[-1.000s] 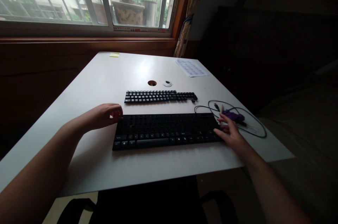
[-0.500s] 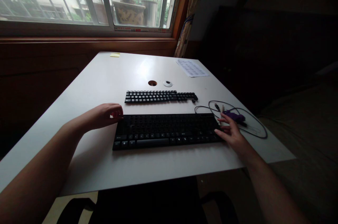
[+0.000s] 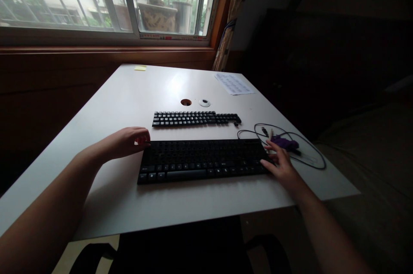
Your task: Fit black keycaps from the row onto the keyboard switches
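One white table (image 3: 193,207) carries one black keyboard (image 3: 193,153), lying near, between the two hands. By my reading the work is well along: its far rows look bare, and only two near rows clearly bear caps. Just beyond lies one block of keycaps (image 3: 183,119), too fine to count. The left hand (image 3: 129,141) curls its fingers to the keyboard's far left corner; whether it grips I cannot tell. The right hand (image 3: 283,165) is loosely spread at the right end, clasping nothing. Farther right: one cable (image 3: 324,164), one purple cloth (image 3: 285,143). Smallest, one loose cap (image 3: 236,124) by the block's near right.
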Demonstrator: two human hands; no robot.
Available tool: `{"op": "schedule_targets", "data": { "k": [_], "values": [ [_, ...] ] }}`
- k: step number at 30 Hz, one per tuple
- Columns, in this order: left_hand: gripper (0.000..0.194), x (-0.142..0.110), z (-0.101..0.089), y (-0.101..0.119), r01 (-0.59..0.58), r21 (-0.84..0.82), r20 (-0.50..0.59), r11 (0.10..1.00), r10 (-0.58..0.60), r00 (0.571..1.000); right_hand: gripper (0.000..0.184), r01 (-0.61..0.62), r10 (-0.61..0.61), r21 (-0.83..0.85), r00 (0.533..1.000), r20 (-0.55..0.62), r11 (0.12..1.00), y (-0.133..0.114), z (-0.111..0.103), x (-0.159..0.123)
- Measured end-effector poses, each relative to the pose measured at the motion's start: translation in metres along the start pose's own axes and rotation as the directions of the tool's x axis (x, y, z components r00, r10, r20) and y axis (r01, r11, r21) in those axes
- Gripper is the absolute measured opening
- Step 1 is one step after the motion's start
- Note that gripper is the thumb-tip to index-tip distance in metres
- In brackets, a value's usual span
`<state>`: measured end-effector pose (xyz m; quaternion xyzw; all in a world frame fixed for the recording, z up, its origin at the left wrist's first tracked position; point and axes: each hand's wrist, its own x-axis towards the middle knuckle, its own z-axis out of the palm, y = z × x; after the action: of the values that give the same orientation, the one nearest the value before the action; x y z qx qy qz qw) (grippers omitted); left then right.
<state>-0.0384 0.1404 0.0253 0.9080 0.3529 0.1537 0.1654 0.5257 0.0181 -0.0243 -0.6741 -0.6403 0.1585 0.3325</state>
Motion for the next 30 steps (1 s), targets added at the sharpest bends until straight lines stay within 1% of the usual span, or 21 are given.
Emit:
{"op": "schedule_targets", "data": {
  "k": [4,7,12,15,18,24,28,30],
  "values": [
    [0.015,0.0001,0.0007,-0.0014,0.006,-0.003,0.001,1.000,-0.005,1.000,0.069,0.011,-0.010,0.033,1.000,-0.025,0.999,0.0025,0.0020,-0.0013],
    [0.015,0.0000,0.0014,-0.0024,0.002,0.000,0.006,1.000,-0.002,1.000,0.069,0.007,-0.004,0.036,0.998,-0.070,0.999,0.0059,0.0045,-0.0011],
    [0.016,0.0000,0.0012,-0.0012,0.030,0.007,0.010,1.000,-0.030,1.000,0.070,0.016,-0.007,0.056,0.989,-0.149,0.998,0.0091,0.0092,0.0001],
    [0.016,0.0001,0.0005,0.0004,0.028,-0.004,0.006,1.000,-0.028,1.000,0.068,0.014,-0.002,0.084,0.989,-0.146,0.996,0.0084,0.0091,-0.0002],
    [0.016,0.0003,0.0001,0.0010,0.021,-0.004,0.004,1.000,-0.021,1.000,0.070,0.008,0.001,0.073,0.992,-0.123,0.997,0.0064,0.0078,-0.0012],
    [0.017,0.0001,0.0005,0.0002,0.029,-0.002,0.009,1.000,-0.029,1.000,0.066,-0.011,0.024,0.097,0.991,-0.130,0.995,0.0076,0.0078,-0.0015],
    [0.018,-0.0001,-0.0001,0.0009,0.002,-0.001,0.009,1.000,-0.002,1.000,0.069,-0.003,0.014,0.086,0.992,-0.122,0.996,0.0084,0.0083,-0.0016],
    [0.018,-0.0003,-0.0003,0.0011,0.000,-0.005,0.006,1.000,0.000,1.000,0.066,-0.002,0.013,0.085,0.991,-0.130,0.996,0.0086,0.0084,-0.0017]
  ]
}}
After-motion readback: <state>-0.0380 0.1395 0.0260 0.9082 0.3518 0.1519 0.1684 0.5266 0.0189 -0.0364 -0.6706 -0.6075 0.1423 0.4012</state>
